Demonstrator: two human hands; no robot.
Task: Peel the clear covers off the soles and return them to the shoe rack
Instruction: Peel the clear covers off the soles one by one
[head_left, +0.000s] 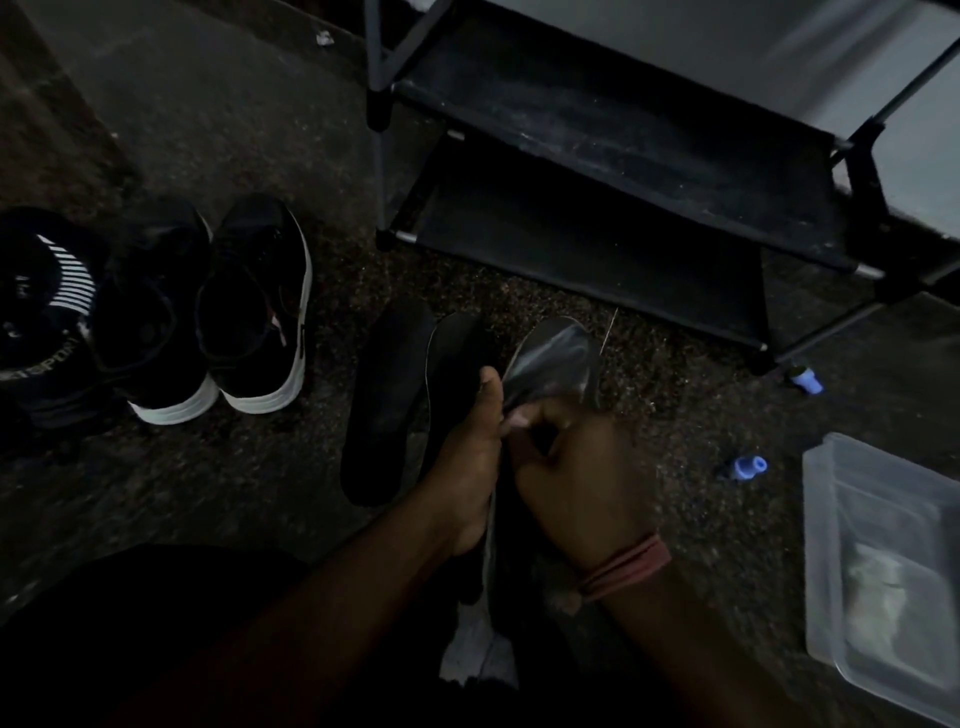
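Observation:
A dark insole (451, 358) stands in my left hand (470, 467), which grips it from the side with the thumb up. My right hand (571, 478) pinches the clear cover (558, 358), which is lifted away from the insole at its top and curls to the right. A second dark insole (384, 400) lies flat on the floor just left of the held one. The black shoe rack (623, 171) stands behind, its two visible shelves bare.
A pair of black shoes with white soles (218, 306) sits at the left beside a dark bundle with white stripes (47, 291). A clear plastic box (883, 561) lies at the right. Two small blue caps (750, 466) lie on the speckled floor.

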